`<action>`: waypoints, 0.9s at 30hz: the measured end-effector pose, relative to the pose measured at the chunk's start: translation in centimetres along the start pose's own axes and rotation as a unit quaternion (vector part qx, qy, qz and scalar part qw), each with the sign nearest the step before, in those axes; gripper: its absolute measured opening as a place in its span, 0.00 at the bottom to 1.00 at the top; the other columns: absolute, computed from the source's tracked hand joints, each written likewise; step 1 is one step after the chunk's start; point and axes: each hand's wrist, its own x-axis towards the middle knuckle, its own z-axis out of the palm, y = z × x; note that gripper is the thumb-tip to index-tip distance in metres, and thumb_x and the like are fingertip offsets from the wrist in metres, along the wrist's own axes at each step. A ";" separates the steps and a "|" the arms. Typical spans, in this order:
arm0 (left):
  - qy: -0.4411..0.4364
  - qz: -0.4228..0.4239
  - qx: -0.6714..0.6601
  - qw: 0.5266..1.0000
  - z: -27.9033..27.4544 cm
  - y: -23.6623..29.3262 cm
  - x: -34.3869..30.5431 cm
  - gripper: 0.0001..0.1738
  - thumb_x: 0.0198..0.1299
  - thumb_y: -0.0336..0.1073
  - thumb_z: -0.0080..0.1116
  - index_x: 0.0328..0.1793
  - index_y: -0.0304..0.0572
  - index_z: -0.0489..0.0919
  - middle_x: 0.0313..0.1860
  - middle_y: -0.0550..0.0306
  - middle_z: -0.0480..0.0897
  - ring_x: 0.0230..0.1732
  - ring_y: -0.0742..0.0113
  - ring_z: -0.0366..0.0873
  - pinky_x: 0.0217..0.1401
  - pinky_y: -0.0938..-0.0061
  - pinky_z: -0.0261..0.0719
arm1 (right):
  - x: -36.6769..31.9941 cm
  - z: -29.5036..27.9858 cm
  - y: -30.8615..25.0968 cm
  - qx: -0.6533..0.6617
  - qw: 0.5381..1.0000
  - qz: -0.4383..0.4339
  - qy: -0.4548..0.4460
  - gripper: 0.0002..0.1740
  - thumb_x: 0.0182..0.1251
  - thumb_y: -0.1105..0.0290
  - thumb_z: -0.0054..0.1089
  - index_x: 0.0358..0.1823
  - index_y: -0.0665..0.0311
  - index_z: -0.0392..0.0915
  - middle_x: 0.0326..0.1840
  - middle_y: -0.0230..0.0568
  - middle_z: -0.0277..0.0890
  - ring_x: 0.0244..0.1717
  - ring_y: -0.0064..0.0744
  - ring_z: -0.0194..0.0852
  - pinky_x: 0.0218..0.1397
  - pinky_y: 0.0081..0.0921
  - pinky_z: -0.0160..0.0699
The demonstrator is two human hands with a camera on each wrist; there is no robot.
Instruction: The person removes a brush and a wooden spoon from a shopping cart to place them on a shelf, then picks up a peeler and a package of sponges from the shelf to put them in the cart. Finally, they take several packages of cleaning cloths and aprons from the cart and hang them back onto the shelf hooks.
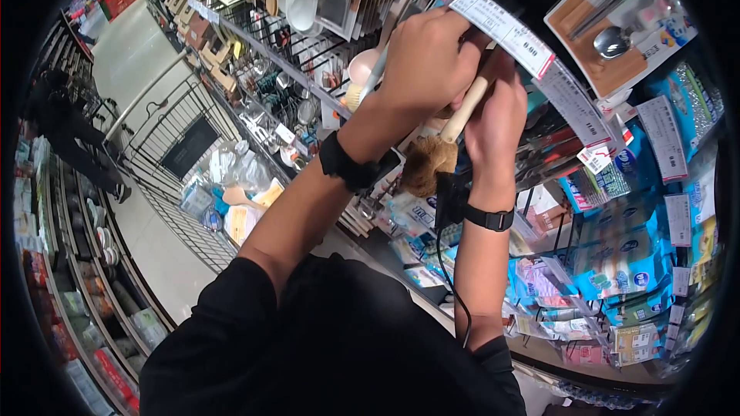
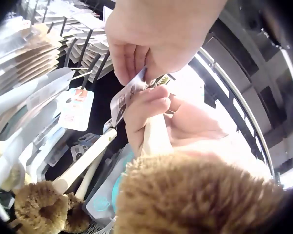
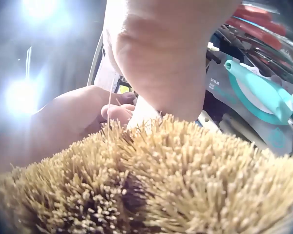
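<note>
A brush with a pale wooden handle and brown bristles (image 1: 422, 166) hangs head-down between my hands. My right hand (image 1: 497, 119) grips its handle (image 1: 467, 110), fingers curled round it in the left wrist view. My left hand (image 1: 432, 58) is up at the handle's top end, its thumb and fingers pinching a small printed tag (image 2: 129, 97). The bristles (image 3: 185, 170) fill the lower part of the right wrist view. Similar brushes (image 2: 41, 205) hang on the rack just beside, near a white and red price tag (image 2: 76, 109).
A curved strip of price labels (image 1: 505, 31) runs close above my hands. Packaged utensils and blue packs (image 1: 624, 239) hang at right. A wire shopping cart (image 1: 166, 123) holding goods stands at left, near a person in dark clothes (image 1: 65, 119). Shelves (image 1: 85, 300) line the aisle's far left.
</note>
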 end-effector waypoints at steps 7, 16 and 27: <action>-0.028 0.039 0.171 0.984 0.3 0.1 0.2 0.08 0.49 0.30 0.57 0.34 0.41 0.85 0.29 0.43 0.84 0.35 0.44 0.84 0.41 0.53 0.81 | 0.5 -0.2 0.6 -0.066 0.997 -0.037 0.010 0.21 0.81 0.56 0.43 0.48 0.70 0.74 0.34 0.39 0.77 0.32 0.29 0.77 0.36 0.26 0.78; -0.102 -0.069 0.214 0.969 0.7 -0.6 0.5 0.08 0.52 0.34 0.61 0.35 0.39 0.86 0.31 0.43 0.85 0.37 0.46 0.85 0.43 0.57 0.82 | 4.5 -3.4 1.9 0.064 0.997 0.031 -0.020 0.18 0.80 0.60 0.42 0.40 0.69 0.73 0.31 0.42 0.74 0.26 0.29 0.71 0.30 0.27 0.74; -0.083 -0.043 0.085 0.992 -9.4 -4.7 -14.7 0.11 0.61 0.26 0.59 0.50 0.41 0.81 0.43 0.49 0.84 0.39 0.49 0.83 0.39 0.64 0.81 | 5.6 -7.5 5.1 -0.590 0.774 -0.226 0.045 0.15 0.67 0.62 0.62 0.40 0.70 0.80 0.38 0.54 0.77 0.40 0.56 0.76 0.47 0.41 0.74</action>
